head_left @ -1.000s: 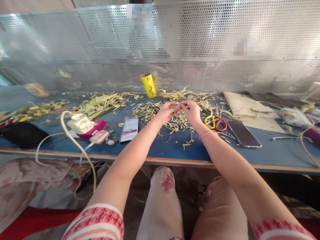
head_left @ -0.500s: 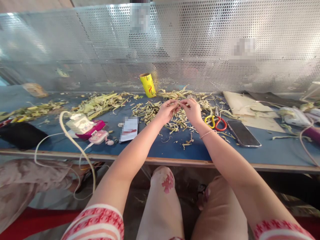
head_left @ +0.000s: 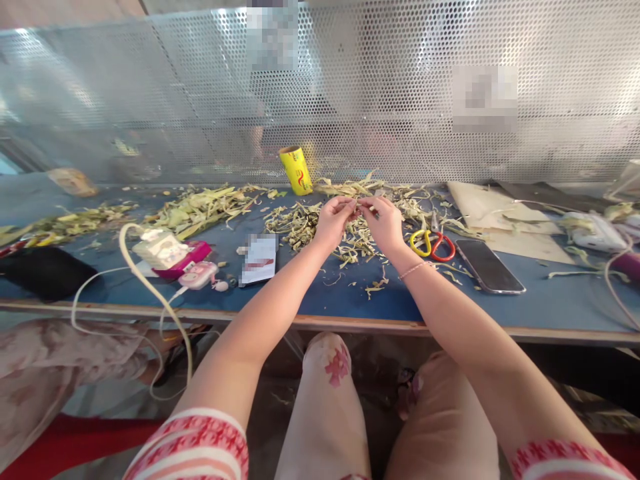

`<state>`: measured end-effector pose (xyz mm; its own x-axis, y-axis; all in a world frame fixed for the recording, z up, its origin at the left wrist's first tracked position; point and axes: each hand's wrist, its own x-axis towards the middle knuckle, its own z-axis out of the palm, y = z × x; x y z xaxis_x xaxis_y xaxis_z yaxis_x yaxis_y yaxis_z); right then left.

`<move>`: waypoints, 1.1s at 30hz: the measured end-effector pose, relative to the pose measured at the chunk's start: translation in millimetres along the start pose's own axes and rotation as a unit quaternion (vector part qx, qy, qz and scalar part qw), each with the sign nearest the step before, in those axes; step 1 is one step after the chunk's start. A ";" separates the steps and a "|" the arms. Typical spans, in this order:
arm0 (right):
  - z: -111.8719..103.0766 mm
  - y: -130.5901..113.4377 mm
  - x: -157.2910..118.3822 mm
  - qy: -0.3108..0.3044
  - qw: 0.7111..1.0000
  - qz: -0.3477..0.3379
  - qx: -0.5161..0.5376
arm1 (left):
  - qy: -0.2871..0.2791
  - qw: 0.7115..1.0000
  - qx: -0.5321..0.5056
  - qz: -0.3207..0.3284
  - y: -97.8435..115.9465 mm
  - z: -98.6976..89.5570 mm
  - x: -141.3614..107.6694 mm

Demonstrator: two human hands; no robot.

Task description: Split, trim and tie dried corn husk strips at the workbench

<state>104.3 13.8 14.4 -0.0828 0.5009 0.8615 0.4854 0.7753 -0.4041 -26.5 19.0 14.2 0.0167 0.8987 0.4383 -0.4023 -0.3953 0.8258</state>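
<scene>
My left hand (head_left: 336, 219) and my right hand (head_left: 384, 219) meet at their fingertips over a loose pile of dried, pale green plant strips (head_left: 295, 227). Both are closed in a pinch, thumbs against fingers. Between them is a small plant strip (head_left: 357, 204), mostly hidden by the fingers. Scissors (head_left: 433, 245) with one yellow and one red handle loop lie just right of my right wrist. Behind the pile a yellow cardboard tube (head_left: 296, 171) stands slightly tilted.
On the blue table (head_left: 340, 300) lie a dark-screened phone (head_left: 490, 267), a lit phone (head_left: 259, 260), a white charger block (head_left: 163, 248) with a cable, a pink earbud case (head_left: 197, 275) and more leaf strips (head_left: 200, 208). A perforated metal screen (head_left: 375, 80) rises behind. Brown card (head_left: 485, 210) lies right.
Both hands stay pinched together in nearly the same spot, with only slight shifts of the fingers. The items on the table lie as before.
</scene>
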 end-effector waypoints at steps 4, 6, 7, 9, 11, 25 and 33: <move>2.2 0.8 -0.4 0.005 1.000 0.002 0.006 | 0.003 1.000 0.014 0.021 -1.9 0.2 -0.3; 2.8 1.4 -0.4 0.004 1.000 0.007 0.008 | 0.007 0.999 0.023 0.030 -2.7 0.9 -0.9; 3.0 1.7 -0.4 0.003 1.000 0.007 0.007 | 0.010 0.999 0.027 0.034 -3.0 1.5 -1.2; 3.2 2.2 -0.5 0.000 1.000 0.006 0.002 | 0.018 0.999 0.033 0.037 -3.7 2.8 -1.7; 3.3 2.8 -0.7 -0.003 1.000 0.005 -0.005 | 0.028 0.998 0.038 0.034 -4.4 3.7 -1.8; 2.2 -2.6 2.3 0.015 0.995 0.088 0.051 | 0.028 0.998 0.039 0.030 -3.0 3.7 -2.3; 1.5 -3.5 4.6 0.009 0.986 0.131 0.102 | 0.006 0.998 0.050 0.037 -1.7 2.9 -2.6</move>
<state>100.9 13.9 19.3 0.0381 0.6889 0.7238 0.3020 0.6825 -0.6655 -23.2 16.8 12.6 -0.0211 0.8686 0.4951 -0.3083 -0.4768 0.8232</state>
